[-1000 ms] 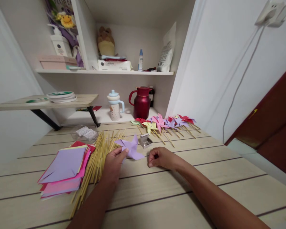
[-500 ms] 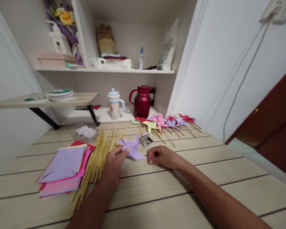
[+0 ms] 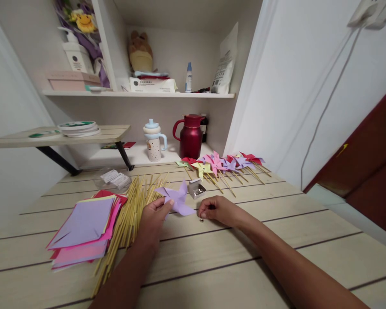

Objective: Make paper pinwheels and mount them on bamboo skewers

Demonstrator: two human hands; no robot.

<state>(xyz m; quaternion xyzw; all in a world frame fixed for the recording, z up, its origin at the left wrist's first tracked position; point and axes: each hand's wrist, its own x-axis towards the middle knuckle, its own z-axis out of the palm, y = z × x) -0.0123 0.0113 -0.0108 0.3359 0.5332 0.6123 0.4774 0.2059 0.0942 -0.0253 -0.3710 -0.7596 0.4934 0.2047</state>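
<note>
Here — purple pinwheel (image 3: 177,199) in left hand (image 3: 154,218)

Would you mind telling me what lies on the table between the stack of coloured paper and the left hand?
In the head view, a bundle of bamboo sticks lies between the paper stack and the left hand, which holds a purple pinwheel.

Folded lilac paper pinwheel (image 3: 177,199) flat on tabletop
</note>
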